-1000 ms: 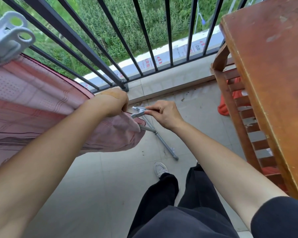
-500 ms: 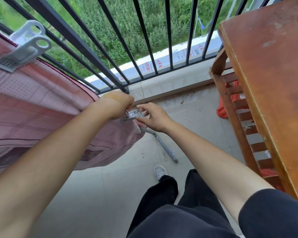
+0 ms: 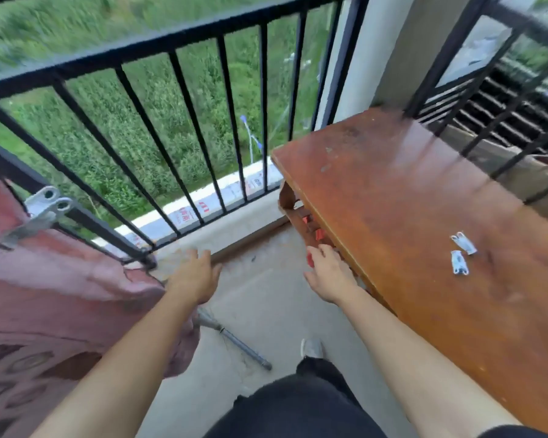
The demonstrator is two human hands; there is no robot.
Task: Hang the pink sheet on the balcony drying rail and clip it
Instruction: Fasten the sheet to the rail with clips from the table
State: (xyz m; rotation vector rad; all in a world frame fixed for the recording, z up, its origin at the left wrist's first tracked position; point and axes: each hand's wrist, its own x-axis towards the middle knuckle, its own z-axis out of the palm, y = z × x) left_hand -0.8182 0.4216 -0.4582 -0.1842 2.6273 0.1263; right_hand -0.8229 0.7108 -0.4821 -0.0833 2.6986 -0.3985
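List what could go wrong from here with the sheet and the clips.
Both the left hand and the right hand are open and empty, so the pink sheet hangs with only one big clip visible; wind might shift it. Two spare clips lie loose on the wooden table.

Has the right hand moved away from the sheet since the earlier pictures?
Yes. The right hand has left the sheet's end and now hangs open nearer the table.
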